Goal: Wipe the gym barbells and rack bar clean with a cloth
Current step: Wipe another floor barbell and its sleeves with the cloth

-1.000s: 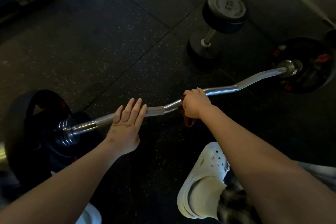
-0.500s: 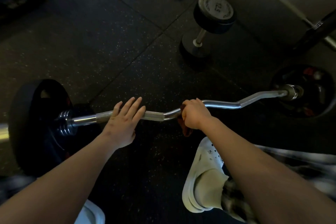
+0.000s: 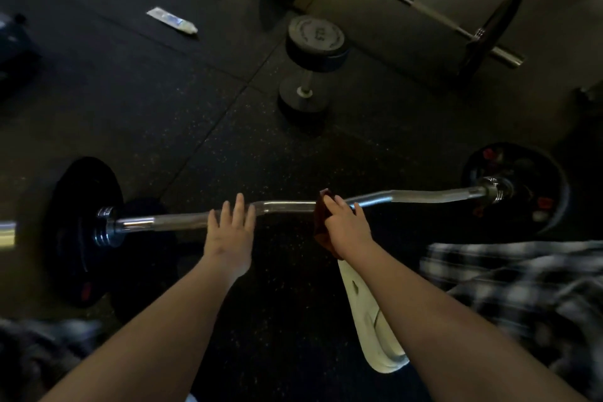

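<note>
Bar [image 3: 293, 206]: lies across the floor [image 3: 163, 114], with a plate [image 3: 81, 238] at its left end.
Left hand [image 3: 230, 232]: palm down, fingers straight, tips resting on the bar left of its middle; it grips nothing.
Right hand [image 3: 347, 228]: fingers curled over the cloth [image 3: 321, 222], holding it on the bar right of the middle.
Cloth: dark red, between the right fingers and the bar; one edge pokes out past the fingertips, the rest hangs below the palm.
Beyond: a dumbbell [image 3: 310, 59] standing on end.

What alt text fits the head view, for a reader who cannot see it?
A person's right hand holds a dark red cloth on a curl barbell lying on a dark gym floor; the left hand rests flat on the bar. A dumbbell stands behind.
</note>
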